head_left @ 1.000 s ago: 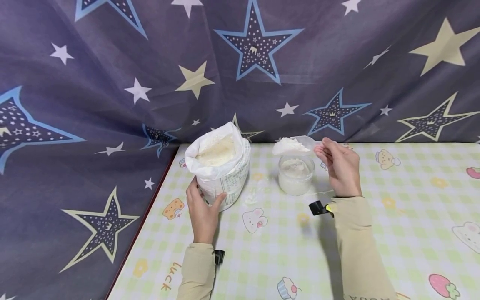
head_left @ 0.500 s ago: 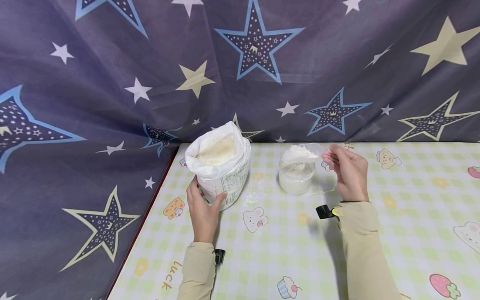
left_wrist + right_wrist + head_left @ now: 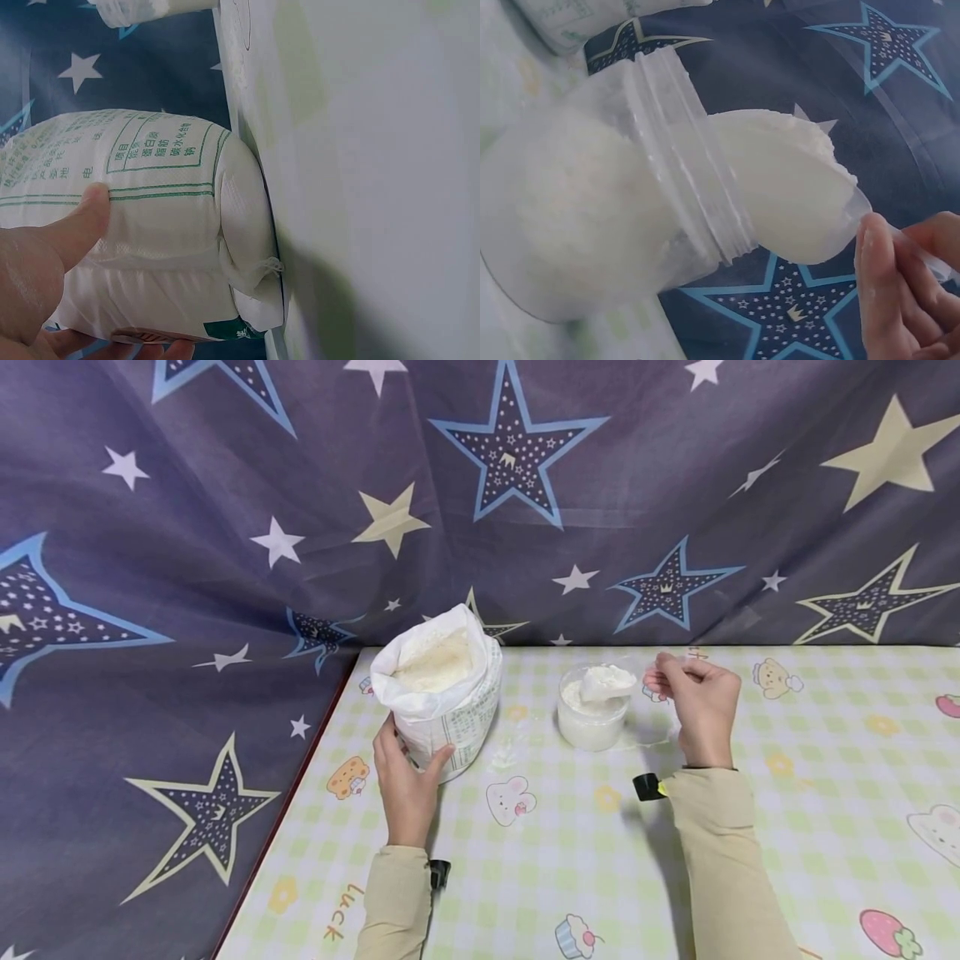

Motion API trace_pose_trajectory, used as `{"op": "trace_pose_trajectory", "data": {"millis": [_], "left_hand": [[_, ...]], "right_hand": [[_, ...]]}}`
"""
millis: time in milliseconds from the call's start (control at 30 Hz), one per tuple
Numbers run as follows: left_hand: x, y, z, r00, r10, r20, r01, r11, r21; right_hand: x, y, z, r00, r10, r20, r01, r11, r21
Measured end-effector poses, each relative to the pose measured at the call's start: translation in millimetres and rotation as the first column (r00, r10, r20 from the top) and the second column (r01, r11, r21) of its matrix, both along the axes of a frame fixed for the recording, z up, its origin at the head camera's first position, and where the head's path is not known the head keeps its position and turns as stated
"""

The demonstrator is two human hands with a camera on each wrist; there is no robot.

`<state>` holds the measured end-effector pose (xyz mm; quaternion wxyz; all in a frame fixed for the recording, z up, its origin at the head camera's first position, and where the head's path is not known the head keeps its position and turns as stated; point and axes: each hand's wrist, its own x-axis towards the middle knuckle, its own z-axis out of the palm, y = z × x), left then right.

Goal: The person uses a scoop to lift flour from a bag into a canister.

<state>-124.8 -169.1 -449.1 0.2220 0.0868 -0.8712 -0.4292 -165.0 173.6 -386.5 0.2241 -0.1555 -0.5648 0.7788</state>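
My left hand (image 3: 408, 785) grips the lower side of a white woven bag (image 3: 471, 718) with green print. The bag's rolled-down mouth shows off-white powder (image 3: 435, 664) like flour. In the left wrist view, the thumb (image 3: 86, 225) presses the printed side and the other fingers curl beneath. My right hand (image 3: 701, 706) pinches the handle of a clear plastic scoop (image 3: 795, 210) heaped with the powder. The scoop's bowl hangs tilted at the mouth of a clear jar (image 3: 591, 731), which holds more powder. In the right wrist view, the jar's rim (image 3: 694, 157) hides part of the scoop.
A checked tablecloth (image 3: 510, 877) with cartoon prints covers the table. Some spilled powder (image 3: 504, 752) lies between the bag and the jar. A dark star-patterned curtain (image 3: 600, 460) hangs behind the table and to its left.
The right hand has shifted right and slightly down. The loaded scoop has come down from above the jar to its mouth. The left hand and the bag stay where they were.
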Motion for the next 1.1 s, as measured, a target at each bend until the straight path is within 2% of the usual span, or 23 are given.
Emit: {"op": "trace_pose_trajectory", "data": {"millis": [133,233,333,433,600,767,933,1100], "left_hand": [[-0.3,-0.8,0.0,1.0,0.0,-0.006,0.0,1.0,-0.006],[-0.2,-0.9,0.2,1.0,0.002,-0.007,-0.002,1.0,-0.008],[0.1,-0.4,0.4,1.0,0.0,-0.001,0.0,1.0,-0.003],[0.2,-0.2,0.4,1.0,0.0,0.005,0.0,1.0,0.001],[0.0,-0.4,0.4,1.0,-0.002,0.005,0.002,1.0,0.001],[-0.4,-1.1,0.4,1.0,-0.002,0.004,0.002,1.0,-0.002],[0.0,-1.8,0.6,1.0,0.0,0.008,0.0,1.0,-0.001],[0.1,-1.4,0.5,1.0,-0.003,0.01,0.003,1.0,0.002]], "right_hand": [[-0.5,-3.6,4.7,1.0,-0.009,0.0,0.009,0.994,0.113],[-0.1,-7.1,7.2,1.0,-0.03,0.005,0.028,0.967,0.254],[1.1,-10.2,9.0,0.998,-0.066,0.003,0.059,0.907,0.418],[3.1,-12.2,11.4,0.995,-0.096,-0.018,0.09,0.832,0.547],[5.6,-14.3,16.4,0.992,-0.109,-0.058,0.12,0.747,0.653],[7.8,-16.1,20.7,0.989,-0.119,-0.084,0.143,0.691,0.709],[10.9,-16.3,25.3,0.989,-0.124,-0.081,0.144,0.682,0.717],[16.0,-15.0,30.8,0.989,-0.103,-0.102,0.145,0.698,0.701]]}}
